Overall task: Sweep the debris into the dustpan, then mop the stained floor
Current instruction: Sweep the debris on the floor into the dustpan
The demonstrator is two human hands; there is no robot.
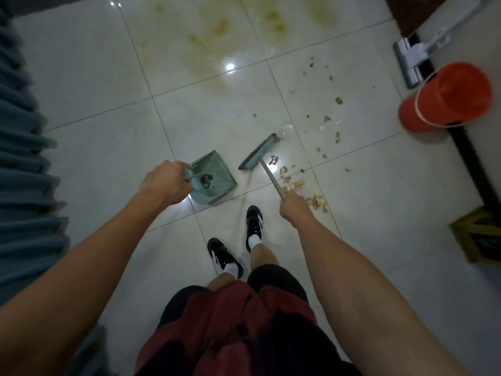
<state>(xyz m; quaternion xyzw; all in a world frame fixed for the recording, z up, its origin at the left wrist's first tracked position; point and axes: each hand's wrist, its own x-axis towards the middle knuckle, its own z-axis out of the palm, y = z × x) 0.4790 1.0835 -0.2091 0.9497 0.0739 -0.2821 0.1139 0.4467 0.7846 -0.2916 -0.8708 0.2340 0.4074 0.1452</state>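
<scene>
My left hand [164,184] grips the handle of a teal dustpan [217,173] that rests on the white tiled floor, with a little dark debris inside it. My right hand [294,210] holds the grey handle of a teal broom [259,154], whose head lies on the floor just right of the dustpan. Scattered debris [317,200] of yellowish and brown bits lies to the right of the broom and farther out toward the wall. A yellow-brown stain [217,66] spreads over the tiles ahead.
An orange bucket [444,97] stands at the right wall, with a grey flat mop [412,61] leaning beside it. A yellow-framed box [479,237] sits at the right. A blue curtain [21,158] hangs along the left. My feet in black shoes [253,226] stand behind the dustpan.
</scene>
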